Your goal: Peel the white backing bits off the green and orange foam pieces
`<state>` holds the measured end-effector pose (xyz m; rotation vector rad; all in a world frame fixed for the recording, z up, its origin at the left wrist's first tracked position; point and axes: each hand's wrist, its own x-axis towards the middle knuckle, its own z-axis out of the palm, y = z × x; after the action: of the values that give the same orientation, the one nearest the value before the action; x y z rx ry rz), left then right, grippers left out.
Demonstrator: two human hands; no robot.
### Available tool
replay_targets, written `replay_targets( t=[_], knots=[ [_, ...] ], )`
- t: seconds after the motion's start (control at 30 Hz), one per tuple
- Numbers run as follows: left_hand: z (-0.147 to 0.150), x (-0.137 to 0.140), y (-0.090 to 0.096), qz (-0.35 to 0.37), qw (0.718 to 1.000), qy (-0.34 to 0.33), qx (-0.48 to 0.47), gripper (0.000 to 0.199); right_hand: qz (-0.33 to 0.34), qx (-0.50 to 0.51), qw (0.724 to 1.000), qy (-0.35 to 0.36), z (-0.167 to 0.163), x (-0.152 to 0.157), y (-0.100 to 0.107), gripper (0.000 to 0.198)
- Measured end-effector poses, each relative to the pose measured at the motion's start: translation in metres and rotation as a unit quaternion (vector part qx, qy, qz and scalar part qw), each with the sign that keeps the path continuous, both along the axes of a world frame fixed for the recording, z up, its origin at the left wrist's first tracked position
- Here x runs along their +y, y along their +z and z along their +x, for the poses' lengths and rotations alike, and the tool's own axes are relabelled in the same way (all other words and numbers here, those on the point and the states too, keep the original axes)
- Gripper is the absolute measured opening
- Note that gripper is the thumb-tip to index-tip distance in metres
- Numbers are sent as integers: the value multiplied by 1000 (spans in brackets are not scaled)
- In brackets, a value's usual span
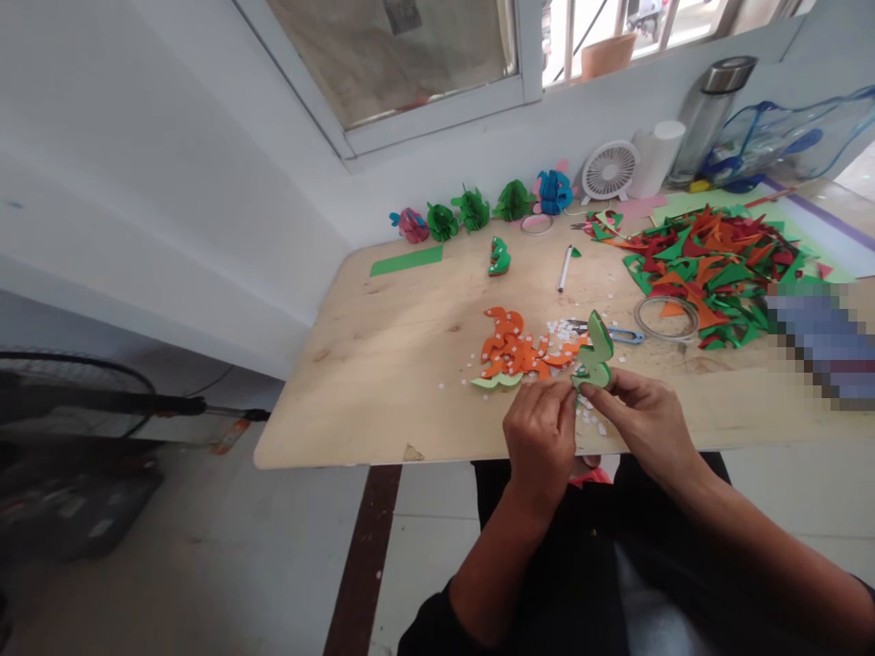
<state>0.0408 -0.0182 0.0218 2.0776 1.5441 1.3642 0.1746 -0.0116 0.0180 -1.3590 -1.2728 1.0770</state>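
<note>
Right of the orange pieces (509,349), left grip (543,428) and right grip (644,412) are pinching the seemingly light, easily creasing green paper cutout (599,344) at its lower end.

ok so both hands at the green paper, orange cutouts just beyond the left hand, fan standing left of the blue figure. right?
One error: the fan stands right of the blue figure, not left; see the head view. The left hand and right hand are at the green paper, and the orange cutouts are just beyond the left hand.
</note>
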Motion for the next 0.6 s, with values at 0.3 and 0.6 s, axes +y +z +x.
replay_targets(
  t=[0.3, 0.6],
  knots=[
    [-8, 4, 8, -125, 987, -45, -86, 12, -12, -44, 999, 17, 1, -4, 13, 32],
    [-11, 3, 11, -166, 980, -52, -96, 11, -42, -18, 999, 30, 1, -7, 13, 34]
  ],
)
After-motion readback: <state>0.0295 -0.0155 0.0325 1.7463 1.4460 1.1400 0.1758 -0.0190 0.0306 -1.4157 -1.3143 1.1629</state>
